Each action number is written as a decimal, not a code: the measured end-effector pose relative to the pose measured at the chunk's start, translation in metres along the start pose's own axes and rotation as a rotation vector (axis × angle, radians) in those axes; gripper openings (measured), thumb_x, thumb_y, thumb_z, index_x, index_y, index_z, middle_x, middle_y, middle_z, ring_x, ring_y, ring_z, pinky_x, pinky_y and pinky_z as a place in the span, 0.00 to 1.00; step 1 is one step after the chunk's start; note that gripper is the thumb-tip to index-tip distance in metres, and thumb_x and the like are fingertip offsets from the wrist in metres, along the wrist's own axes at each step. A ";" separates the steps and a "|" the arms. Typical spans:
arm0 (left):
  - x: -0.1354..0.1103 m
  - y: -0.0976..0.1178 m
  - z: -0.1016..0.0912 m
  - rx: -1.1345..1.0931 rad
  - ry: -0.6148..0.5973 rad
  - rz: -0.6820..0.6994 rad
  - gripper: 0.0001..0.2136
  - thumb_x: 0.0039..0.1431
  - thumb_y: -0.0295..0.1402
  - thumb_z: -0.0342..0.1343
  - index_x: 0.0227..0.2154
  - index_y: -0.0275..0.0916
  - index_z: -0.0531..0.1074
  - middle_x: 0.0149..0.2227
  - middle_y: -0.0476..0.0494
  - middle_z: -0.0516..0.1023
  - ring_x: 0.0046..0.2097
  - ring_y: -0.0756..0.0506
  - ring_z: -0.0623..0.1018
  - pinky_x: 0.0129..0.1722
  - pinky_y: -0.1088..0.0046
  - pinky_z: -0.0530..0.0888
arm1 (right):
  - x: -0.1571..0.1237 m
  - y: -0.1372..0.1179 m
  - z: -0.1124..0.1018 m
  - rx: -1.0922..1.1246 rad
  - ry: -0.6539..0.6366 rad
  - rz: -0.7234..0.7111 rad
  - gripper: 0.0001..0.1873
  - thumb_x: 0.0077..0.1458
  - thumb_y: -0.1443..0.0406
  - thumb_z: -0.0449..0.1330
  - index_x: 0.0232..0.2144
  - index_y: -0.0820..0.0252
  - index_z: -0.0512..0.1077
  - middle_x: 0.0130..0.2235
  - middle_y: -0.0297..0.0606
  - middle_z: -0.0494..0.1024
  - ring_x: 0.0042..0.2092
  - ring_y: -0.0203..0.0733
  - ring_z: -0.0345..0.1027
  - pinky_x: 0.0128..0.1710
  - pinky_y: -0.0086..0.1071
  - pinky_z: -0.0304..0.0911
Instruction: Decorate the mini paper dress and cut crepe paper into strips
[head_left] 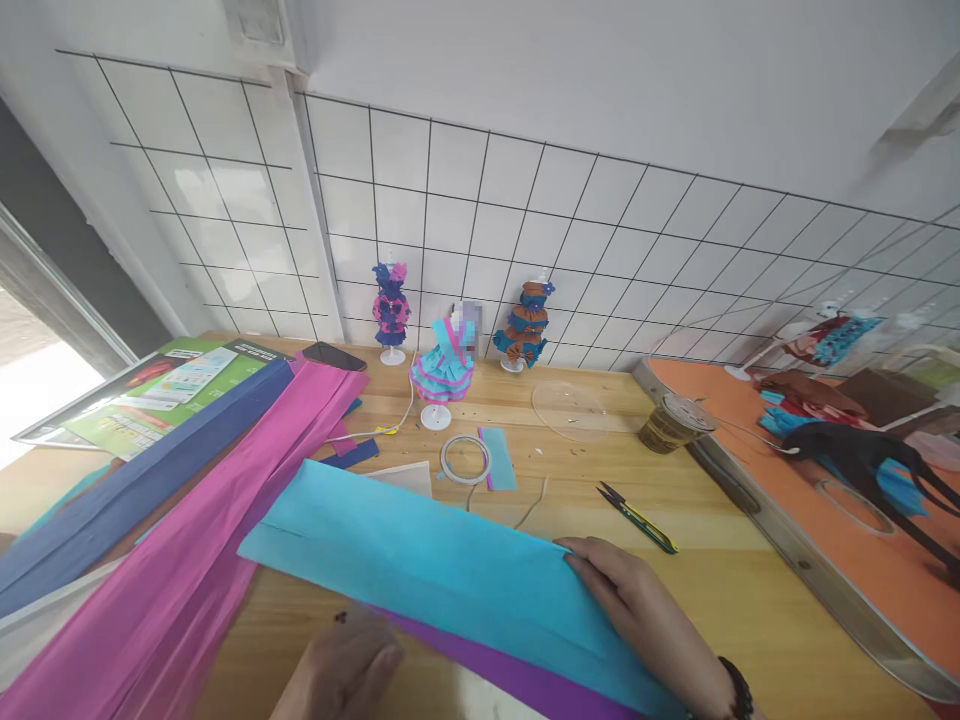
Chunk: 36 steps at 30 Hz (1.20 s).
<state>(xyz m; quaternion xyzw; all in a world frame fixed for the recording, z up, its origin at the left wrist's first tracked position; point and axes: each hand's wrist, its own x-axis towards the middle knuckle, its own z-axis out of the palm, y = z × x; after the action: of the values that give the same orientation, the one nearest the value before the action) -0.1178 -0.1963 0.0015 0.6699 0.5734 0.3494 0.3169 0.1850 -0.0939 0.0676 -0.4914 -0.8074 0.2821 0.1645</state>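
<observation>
A long sheet of light blue crepe paper lies slantwise before me, with a purple sheet showing under its lower edge. My right hand is at the blue sheet's upper edge, fingers together and closed on it. Below the sheet's left part, my left hand is curled and slightly blurred; its fingers look closed, and what they hold, if anything, is hidden. Yellow-green thread snips lie on the table right of the paper. Behind the sheet is a roll of white tape beside a small blue paper piece.
Pink and dark blue crepe strips cover the left side. Small dress stands line the tiled wall, one with a blue-pink ruffled dress. A lidded cup stands near an orange tray. A phone lies behind.
</observation>
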 end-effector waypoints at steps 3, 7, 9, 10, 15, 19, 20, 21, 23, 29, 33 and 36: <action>0.001 0.021 0.009 -0.587 -0.245 -0.602 0.31 0.54 0.57 0.38 0.18 0.35 0.72 0.19 0.41 0.74 0.21 0.49 0.71 0.23 0.75 0.66 | -0.003 -0.016 -0.006 0.172 -0.031 0.086 0.19 0.59 0.56 0.47 0.43 0.56 0.73 0.44 0.40 0.77 0.46 0.43 0.69 0.47 0.32 0.64; 0.008 0.042 0.014 -1.196 -0.434 -0.941 0.35 0.49 0.61 0.40 0.35 0.31 0.74 0.28 0.34 0.79 0.28 0.45 0.77 0.29 0.73 0.70 | -0.010 -0.028 -0.010 0.377 -0.129 0.157 0.20 0.57 0.54 0.49 0.43 0.56 0.73 0.43 0.39 0.77 0.42 0.44 0.70 0.44 0.32 0.66; 0.011 0.047 0.015 -1.354 -0.428 -0.922 0.32 0.50 0.58 0.44 0.37 0.30 0.74 0.35 0.31 0.79 0.38 0.42 0.78 0.39 0.67 0.72 | -0.014 -0.028 -0.012 0.440 -0.154 0.164 0.20 0.57 0.53 0.50 0.43 0.55 0.74 0.42 0.39 0.77 0.42 0.45 0.70 0.43 0.33 0.66; 0.012 0.047 0.016 -1.424 -0.378 -0.890 0.29 0.51 0.55 0.48 0.38 0.30 0.73 0.40 0.32 0.78 0.43 0.40 0.77 0.45 0.64 0.70 | -0.017 -0.027 -0.013 0.464 -0.161 0.169 0.20 0.56 0.53 0.50 0.43 0.55 0.74 0.42 0.39 0.77 0.42 0.46 0.70 0.43 0.33 0.66; 0.015 0.039 0.014 -1.528 0.126 -0.850 0.19 0.51 0.39 0.56 0.45 0.35 0.69 0.48 0.38 0.74 0.50 0.37 0.72 0.50 0.58 0.70 | -0.026 -0.016 -0.021 0.565 -0.152 0.242 0.20 0.54 0.52 0.53 0.43 0.54 0.74 0.41 0.40 0.77 0.41 0.47 0.71 0.41 0.35 0.67; 0.023 0.042 -0.001 -1.451 0.374 -0.906 0.18 0.52 0.30 0.55 0.47 0.34 0.66 0.47 0.40 0.75 0.50 0.38 0.72 0.46 0.61 0.74 | -0.027 -0.007 -0.023 0.591 -0.189 0.246 0.19 0.55 0.53 0.53 0.43 0.54 0.73 0.41 0.39 0.77 0.41 0.46 0.70 0.41 0.35 0.66; 0.026 0.045 -0.005 -1.440 0.393 -0.893 0.18 0.53 0.30 0.54 0.48 0.34 0.66 0.47 0.40 0.74 0.50 0.38 0.73 0.45 0.61 0.75 | -0.026 -0.005 -0.022 0.586 -0.210 0.234 0.19 0.55 0.53 0.53 0.43 0.55 0.73 0.40 0.40 0.77 0.40 0.46 0.70 0.40 0.35 0.66; 0.029 0.050 -0.009 -1.431 0.401 -0.860 0.18 0.53 0.30 0.54 0.48 0.34 0.66 0.48 0.40 0.74 0.50 0.38 0.73 0.45 0.61 0.75 | -0.025 -0.004 -0.020 0.583 -0.234 0.221 0.19 0.54 0.53 0.54 0.43 0.55 0.73 0.39 0.40 0.77 0.40 0.46 0.70 0.40 0.35 0.66; 0.037 0.058 -0.016 -1.393 0.411 -0.808 0.18 0.54 0.31 0.52 0.49 0.33 0.66 0.48 0.39 0.74 0.49 0.37 0.73 0.45 0.60 0.75 | -0.020 -0.003 -0.015 0.586 -0.288 0.196 0.20 0.53 0.53 0.55 0.43 0.57 0.73 0.39 0.40 0.77 0.40 0.47 0.70 0.39 0.36 0.66; 0.065 0.065 -0.033 -1.248 0.534 -0.548 0.18 0.56 0.34 0.50 0.50 0.37 0.65 0.49 0.40 0.74 0.53 0.37 0.70 0.47 0.60 0.74 | -0.001 -0.006 0.007 0.665 -0.365 0.130 0.23 0.52 0.52 0.55 0.44 0.60 0.72 0.40 0.41 0.77 0.43 0.48 0.70 0.43 0.39 0.65; 0.095 0.058 -0.051 -1.191 0.621 -0.493 0.16 0.55 0.34 0.52 0.46 0.36 0.69 0.48 0.41 0.74 0.52 0.37 0.71 0.48 0.59 0.73 | 0.013 -0.009 0.023 0.760 -0.412 0.081 0.23 0.53 0.53 0.55 0.46 0.60 0.70 0.43 0.40 0.76 0.45 0.48 0.69 0.44 0.40 0.64; 0.123 0.048 -0.066 -1.224 0.546 -0.403 0.16 0.56 0.33 0.52 0.47 0.35 0.69 0.49 0.39 0.73 0.51 0.36 0.72 0.48 0.57 0.72 | 0.024 -0.008 0.036 0.746 -0.362 0.084 0.22 0.52 0.53 0.56 0.45 0.60 0.70 0.42 0.40 0.76 0.44 0.47 0.69 0.44 0.39 0.65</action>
<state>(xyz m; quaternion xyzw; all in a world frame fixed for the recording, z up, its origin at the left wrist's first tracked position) -0.1340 -0.0803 0.0907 0.1400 0.4458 0.6998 0.5403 0.1490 -0.0854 0.0442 -0.3733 -0.6450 0.6434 0.1751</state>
